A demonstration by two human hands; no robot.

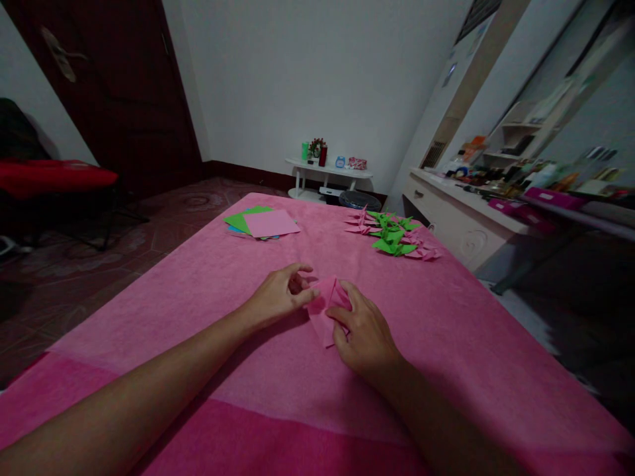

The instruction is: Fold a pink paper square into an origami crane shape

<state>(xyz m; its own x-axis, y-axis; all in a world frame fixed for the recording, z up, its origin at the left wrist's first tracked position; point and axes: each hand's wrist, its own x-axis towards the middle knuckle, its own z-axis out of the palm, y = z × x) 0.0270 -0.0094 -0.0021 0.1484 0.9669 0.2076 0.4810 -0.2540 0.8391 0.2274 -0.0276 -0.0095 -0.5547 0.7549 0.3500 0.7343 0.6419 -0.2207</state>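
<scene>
Both hands work one folded pink paper (323, 309) on the pink tablecloth (446, 344): left hand (280, 295) pinches its left edge, right hand (364, 334) presses its right side. Far left, flat paper sheets (262, 222); far right, folded pink and green cranes (393, 235).

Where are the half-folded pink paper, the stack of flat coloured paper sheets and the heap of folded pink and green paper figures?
Half-folded pink paper (323, 320): head view, bare middle.
Stack of flat coloured paper sheets (270, 223): head view, top pink sheet.
Heap of folded pink and green paper figures (393, 247): head view, green figure.
</scene>
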